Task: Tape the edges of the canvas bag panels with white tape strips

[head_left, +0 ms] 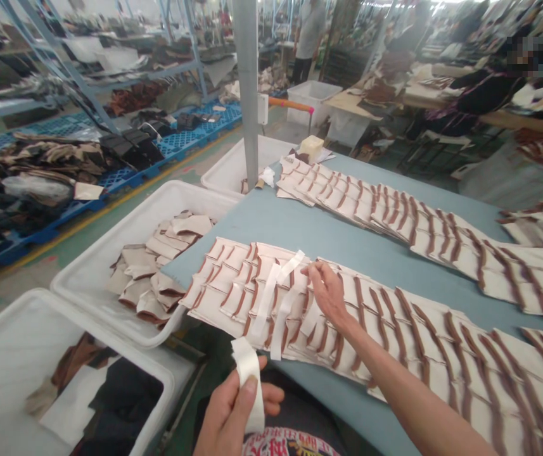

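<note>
Left hand (232,405): I gripped a strip (247,362) beside the desk (242,215).
Right hand (327,291): curled over the desk's fabric (226,322), hold unclear.

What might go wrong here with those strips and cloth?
White strips lying across the cloth row could shift if the right hand brushes them. The strips pinched in the left hand might slip. That row's end, at the corner of the blue table, might drop into a nearby white bin.

Cloth pieces (380,323) look matt, the strips (266,304) smooth — the tabletop (261,218) matt, the bins (93,275) smooth plastic.
</note>
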`<state>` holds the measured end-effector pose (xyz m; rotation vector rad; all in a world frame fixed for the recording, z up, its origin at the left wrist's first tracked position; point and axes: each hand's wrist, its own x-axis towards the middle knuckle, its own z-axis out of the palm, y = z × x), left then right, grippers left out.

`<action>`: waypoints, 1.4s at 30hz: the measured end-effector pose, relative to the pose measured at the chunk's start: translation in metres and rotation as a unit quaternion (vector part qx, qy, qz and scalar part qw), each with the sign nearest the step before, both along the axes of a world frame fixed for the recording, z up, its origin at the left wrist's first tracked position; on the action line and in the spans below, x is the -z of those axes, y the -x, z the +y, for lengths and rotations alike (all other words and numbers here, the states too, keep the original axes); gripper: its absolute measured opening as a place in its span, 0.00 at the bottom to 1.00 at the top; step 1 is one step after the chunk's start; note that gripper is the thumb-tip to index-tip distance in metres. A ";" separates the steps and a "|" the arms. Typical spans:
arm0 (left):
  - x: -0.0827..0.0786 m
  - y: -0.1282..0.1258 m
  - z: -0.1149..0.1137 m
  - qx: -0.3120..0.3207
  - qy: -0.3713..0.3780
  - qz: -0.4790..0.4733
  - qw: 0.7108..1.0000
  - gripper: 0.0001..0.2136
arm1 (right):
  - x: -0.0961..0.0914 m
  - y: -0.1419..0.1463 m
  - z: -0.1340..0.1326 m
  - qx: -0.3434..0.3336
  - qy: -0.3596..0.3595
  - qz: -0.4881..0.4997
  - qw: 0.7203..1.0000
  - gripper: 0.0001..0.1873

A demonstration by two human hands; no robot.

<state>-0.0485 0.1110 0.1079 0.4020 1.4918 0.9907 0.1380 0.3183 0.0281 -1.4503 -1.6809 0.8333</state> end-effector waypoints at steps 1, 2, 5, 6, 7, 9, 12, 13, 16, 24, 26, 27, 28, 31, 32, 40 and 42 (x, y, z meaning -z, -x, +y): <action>-0.003 0.000 0.004 0.003 0.002 -0.029 1.000 0.32 | -0.012 -0.002 -0.012 -0.003 -0.001 0.009 1.000 0.17; -0.006 0.000 0.009 0.002 0.000 -0.065 0.998 0.32 | -0.025 -0.004 -0.025 -0.014 -0.002 0.017 1.000 0.15; -0.014 0.000 0.023 -0.021 -0.004 -0.178 0.984 0.31 | -0.063 -0.007 -0.072 -0.068 -0.014 0.030 0.997 0.08; -0.017 0.000 0.027 -0.027 -0.007 -0.206 0.978 0.29 | -0.074 -0.007 -0.088 -0.095 -0.035 0.028 0.994 0.05; -0.021 -0.001 0.030 -0.028 -0.013 -0.232 0.972 0.28 | -0.085 -0.007 -0.101 -0.137 -0.082 0.015 0.987 0.03; -0.027 -0.003 0.035 -0.021 -0.027 -0.272 0.962 0.25 | -0.104 -0.006 -0.122 -0.195 -0.157 0.001 0.968 0.09; -0.036 -0.007 0.037 -0.004 -0.036 -0.320 0.947 0.18 | -0.120 -0.004 -0.137 -0.238 -0.215 -0.028 0.947 0.14; -0.038 -0.009 0.036 0.000 -0.036 -0.333 0.942 0.16 | -0.123 -0.003 -0.139 -0.244 -0.227 -0.042 0.942 0.13; -0.043 -0.014 0.033 0.010 -0.040 -0.366 0.930 0.12 | -0.124 -0.005 -0.143 -0.243 -0.266 -0.085 0.929 0.11; -0.051 -0.030 0.024 0.024 -0.060 -0.388 0.919 0.13 | -0.116 -0.013 -0.160 -0.217 -0.306 -0.134 0.918 0.07; -0.053 -0.033 0.022 0.040 -0.065 -0.399 0.914 0.15 | -0.113 -0.014 -0.163 -0.211 -0.306 -0.110 0.922 0.07; -0.053 -0.033 0.020 0.046 -0.068 -0.401 0.912 0.16 | -0.111 -0.014 -0.165 -0.208 -0.299 -0.092 0.927 0.08; -0.053 -0.033 0.019 0.052 -0.072 -0.402 0.911 0.16 | -0.110 -0.013 -0.167 -0.207 -0.283 -0.070 0.934 0.08; -0.050 -0.032 0.014 0.074 -0.089 -0.385 0.916 0.16 | -0.108 -0.011 -0.172 -0.196 -0.189 0.016 0.962 0.08; -0.049 -0.031 0.013 0.086 -0.097 -0.369 0.920 0.17 | -0.108 -0.010 -0.174 -0.188 -0.148 0.041 0.970 0.08; -0.031 -0.022 -0.001 0.204 -0.169 -0.169 0.949 0.20 | -0.113 -0.005 -0.176 -0.163 0.079 0.098 0.979 0.10; -0.029 -0.022 -0.002 0.223 -0.175 -0.109 0.953 0.19 | -0.111 -0.005 -0.175 -0.157 0.122 0.102 0.975 0.11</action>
